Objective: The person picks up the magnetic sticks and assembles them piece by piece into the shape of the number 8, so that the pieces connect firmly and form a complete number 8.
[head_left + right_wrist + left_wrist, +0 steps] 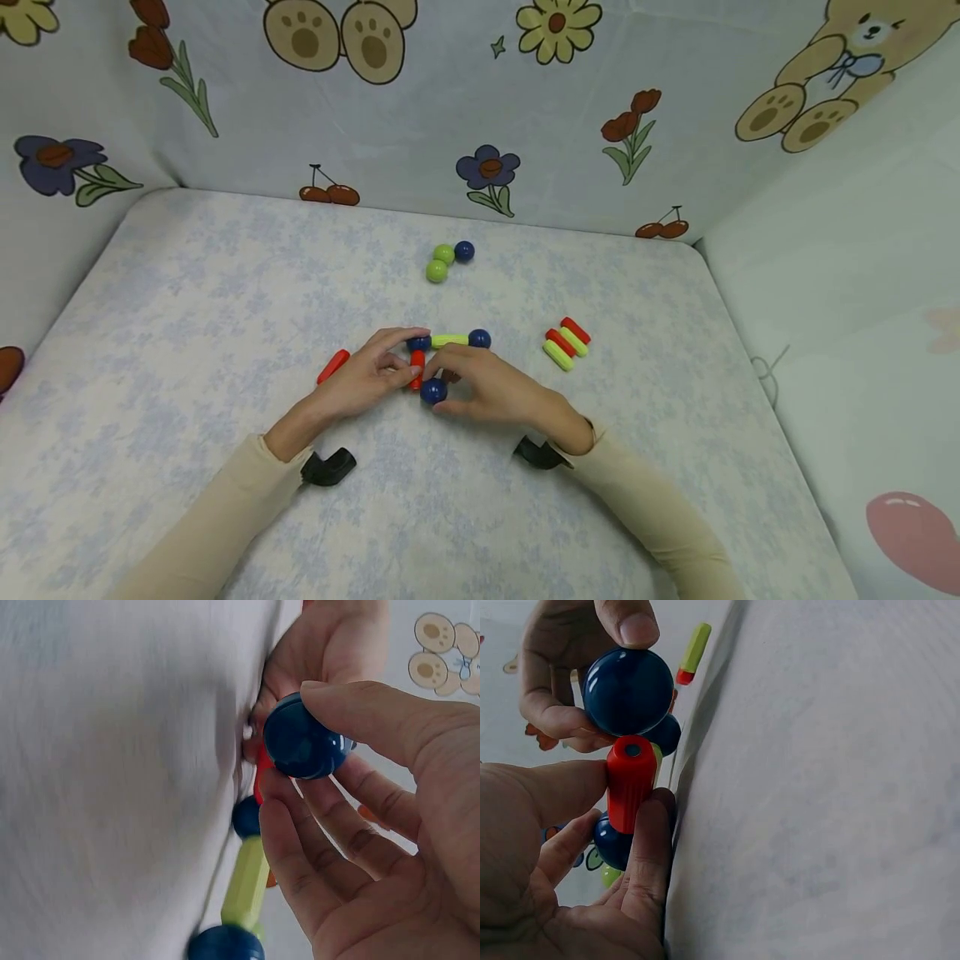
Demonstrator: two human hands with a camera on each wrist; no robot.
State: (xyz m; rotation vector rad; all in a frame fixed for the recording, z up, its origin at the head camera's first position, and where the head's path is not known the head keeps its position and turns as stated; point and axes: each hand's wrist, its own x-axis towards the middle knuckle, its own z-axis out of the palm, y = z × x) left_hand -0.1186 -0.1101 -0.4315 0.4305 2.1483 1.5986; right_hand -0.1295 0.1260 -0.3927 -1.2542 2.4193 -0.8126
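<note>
In the head view my left hand (367,375) pinches a red rod (417,367) between thumb and fingers. That rod meets a dark blue ball (418,342) at its far end, and a yellow-green rod (450,340) runs right from there to another blue ball (480,338). My right hand (495,385) holds a loose blue ball (432,391) between thumb and fingers, close to the red rod's near end. The left wrist view shows that rod end (632,754) facing the held ball (628,691); whether they touch I cannot tell.
A red rod (333,366) lies left of my left hand. Red and yellow-green rods (567,342) sit side by side at the right. Two green balls (440,262) and a blue ball (464,251) are farther back. A patterned cloth wall (405,133) stands behind the table (225,275).
</note>
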